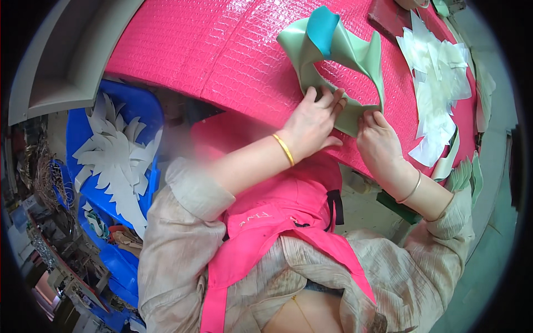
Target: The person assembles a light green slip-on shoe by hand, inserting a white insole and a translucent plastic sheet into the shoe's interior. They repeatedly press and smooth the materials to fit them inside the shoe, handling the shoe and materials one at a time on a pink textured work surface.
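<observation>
A pale green, leather-like piece (350, 51) stands up in a curved loop on the pink table, its lower edge near the table's front side. Its top left carries a teal section (322, 33). My left hand (312, 121) grips the lower band of the piece, with bent fingers on it and the thumb sticking out toward me. At the band's right end, my right hand (380, 140) pinches the edge between thumb and fingers. The fingertips of both hands partly cover the band.
The table (183, 50) has a quilted, shiny pink cover. Translucent white sheets (438, 83) lie at its right, near a dark red block (384, 19). Left of me, a blue bin (78, 127) holds off-white cut pieces (119, 152). A grey trough (66, 61) stands at the far left.
</observation>
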The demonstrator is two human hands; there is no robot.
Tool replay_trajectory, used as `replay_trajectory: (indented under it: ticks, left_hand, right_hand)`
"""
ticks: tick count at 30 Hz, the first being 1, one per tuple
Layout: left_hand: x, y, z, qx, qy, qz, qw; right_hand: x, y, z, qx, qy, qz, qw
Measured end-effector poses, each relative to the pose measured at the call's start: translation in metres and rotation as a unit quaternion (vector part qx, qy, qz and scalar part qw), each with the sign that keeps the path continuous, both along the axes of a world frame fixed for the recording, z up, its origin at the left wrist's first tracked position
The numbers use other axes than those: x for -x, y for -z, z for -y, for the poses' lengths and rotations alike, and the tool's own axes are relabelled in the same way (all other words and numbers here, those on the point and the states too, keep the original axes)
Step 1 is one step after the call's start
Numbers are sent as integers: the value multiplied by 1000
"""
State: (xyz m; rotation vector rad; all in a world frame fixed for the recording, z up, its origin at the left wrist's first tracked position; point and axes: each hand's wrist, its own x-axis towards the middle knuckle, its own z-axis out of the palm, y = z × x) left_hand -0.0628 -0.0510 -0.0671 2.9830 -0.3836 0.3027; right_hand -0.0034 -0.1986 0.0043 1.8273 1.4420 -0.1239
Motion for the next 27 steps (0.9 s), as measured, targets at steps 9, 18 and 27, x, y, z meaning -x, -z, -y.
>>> replay_trajectory:
  ticks: [9,18,27]
  left_hand:
    - [-3,-2,36,-31,-55,-33,997]
    - [1,13,-6,197,62,30,978]
    - [-17,12,57,228,-28,120,966]
  right_hand:
    - [-4,9,5,-36,-6,-28,999]
    - [-4,2,5,-60,-4,-18,998]
    - [-22,-23,7,-154,-24,-167,974]
